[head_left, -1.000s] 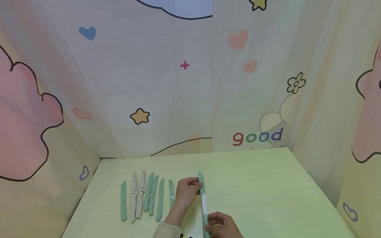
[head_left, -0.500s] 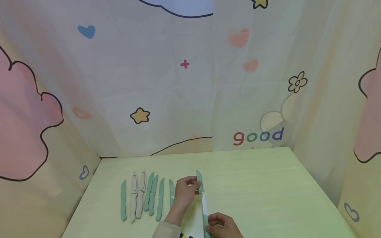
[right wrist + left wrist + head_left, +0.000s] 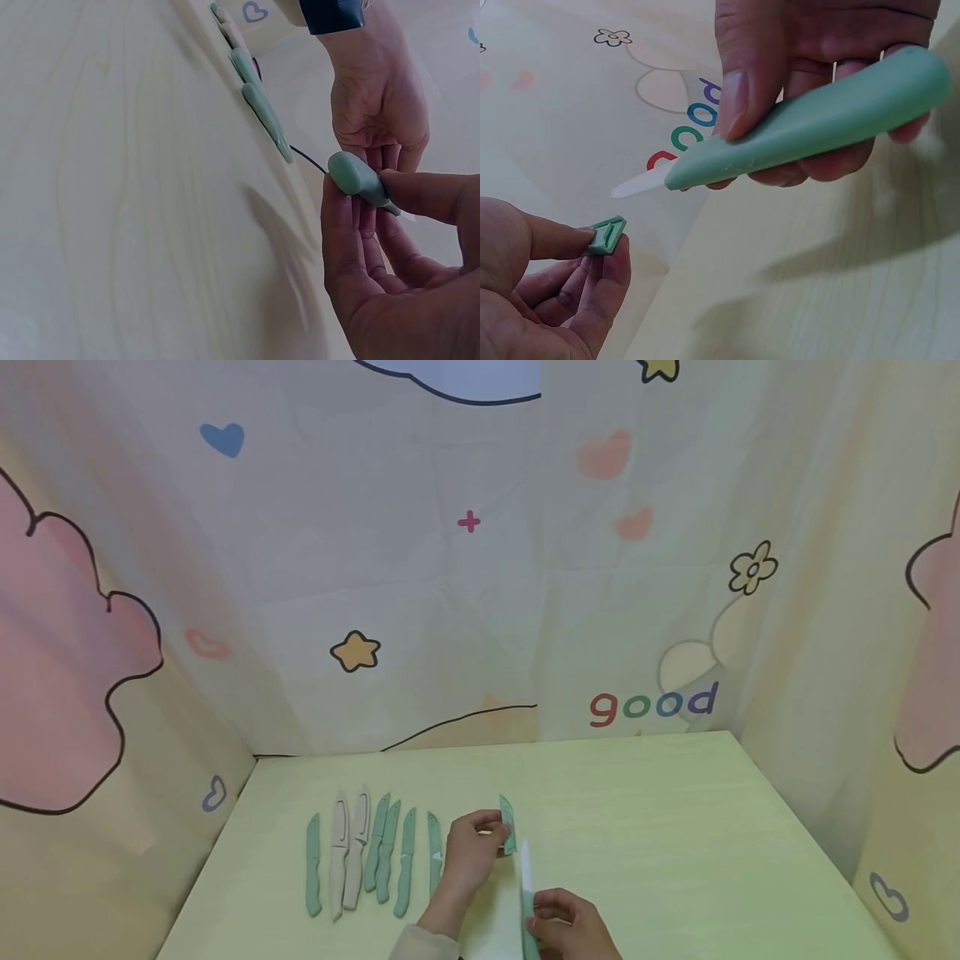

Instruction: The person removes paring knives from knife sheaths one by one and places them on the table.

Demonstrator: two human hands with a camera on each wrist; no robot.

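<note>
Currently, above the pale table (image 3: 675, 827), the left hand (image 3: 472, 850) pinches a green sheath (image 3: 508, 827) between thumb and fingers. The right hand (image 3: 573, 924) grips the green handle of a white-bladed knife (image 3: 530, 910), its tip near the sheath but apart from it. Farther left, two beige knives (image 3: 337, 860) lie among several green knives (image 3: 312, 868), the nearest partly hidden by the left hand.

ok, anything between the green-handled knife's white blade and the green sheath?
Nothing visible. The right hand holds the green-handled knife, the left hand pinches the green sheath, and only open space separates the white blade from it. The other green and beige knives lie off to the left.
</note>
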